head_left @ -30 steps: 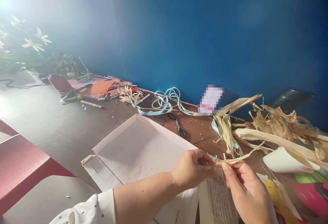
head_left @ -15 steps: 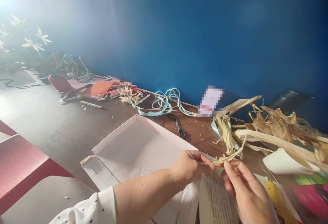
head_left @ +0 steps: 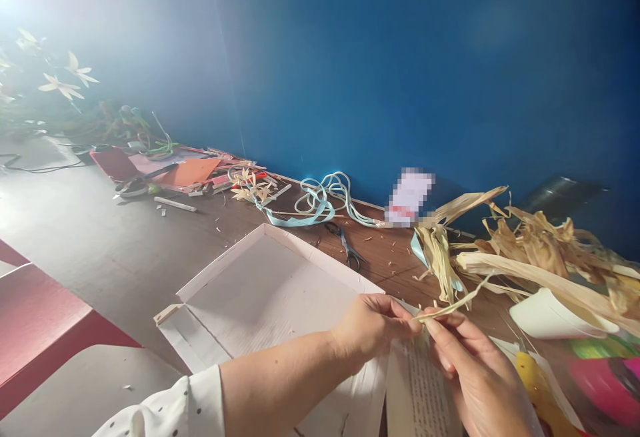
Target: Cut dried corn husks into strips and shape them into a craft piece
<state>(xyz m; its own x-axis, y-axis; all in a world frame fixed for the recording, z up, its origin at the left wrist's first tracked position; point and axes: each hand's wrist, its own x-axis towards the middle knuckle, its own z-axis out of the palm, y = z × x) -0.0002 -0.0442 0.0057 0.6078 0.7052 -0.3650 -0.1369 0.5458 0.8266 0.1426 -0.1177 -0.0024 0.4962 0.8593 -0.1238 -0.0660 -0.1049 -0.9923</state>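
My left hand (head_left: 376, 327) reaches in over a white cardboard tray (head_left: 235, 277), its fingers pinched on one end of a thin strip of dried corn husk (head_left: 457, 305). Close beside it, my right hand (head_left: 475, 363) pinches the same strip between thumb and fingers. The strip's free end sticks out up and to the right. Below both hands lies a printed sheet of paper (head_left: 425, 390), partly covered by them. What lies between the fingertips themselves is too small to make out.
Dried corn husks (head_left: 545, 250) heap up at the right, by a white paper cup (head_left: 555, 313) on its side. Scissors (head_left: 347, 247) lie behind the tray. Light blue ribbon (head_left: 305, 217) and a husk flower (head_left: 250, 187) lie near the blue wall. A red box (head_left: 45, 323) stands left.
My right thumb has slid left along the strip, closer to my left fingertips. The strip's free end now leans further right and lower. My left hand has barely moved.
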